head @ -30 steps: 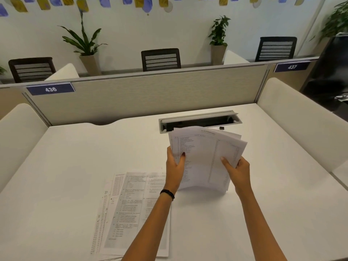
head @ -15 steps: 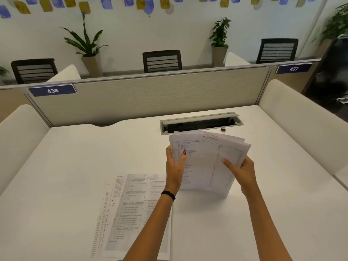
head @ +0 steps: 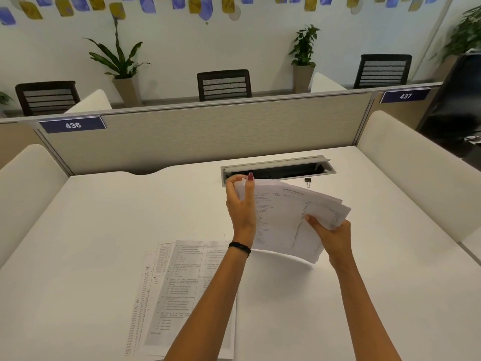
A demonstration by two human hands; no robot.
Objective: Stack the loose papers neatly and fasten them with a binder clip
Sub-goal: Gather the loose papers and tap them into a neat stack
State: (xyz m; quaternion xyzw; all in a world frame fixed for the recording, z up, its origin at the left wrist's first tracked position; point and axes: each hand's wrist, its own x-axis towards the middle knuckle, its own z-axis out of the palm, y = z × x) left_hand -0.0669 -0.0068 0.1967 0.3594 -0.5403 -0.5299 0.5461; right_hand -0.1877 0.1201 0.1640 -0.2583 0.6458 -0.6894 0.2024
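The left hand (head: 240,207) pinches the top corner of the fanned sheaf (head: 283,217); the right hand (head: 335,237) grips its right edge, fingers hidden behind. The loose sheets (head: 179,290) run partly under the left forearm (head: 208,308).

A white counter (head: 104,230) sits before a grey partition (head: 208,136) — beyond it, black mesh chairs (head: 223,84), potted plants (head: 119,61) and a white wall (head: 234,43) dotted with blue-and-yellow shapes (head: 205,9).
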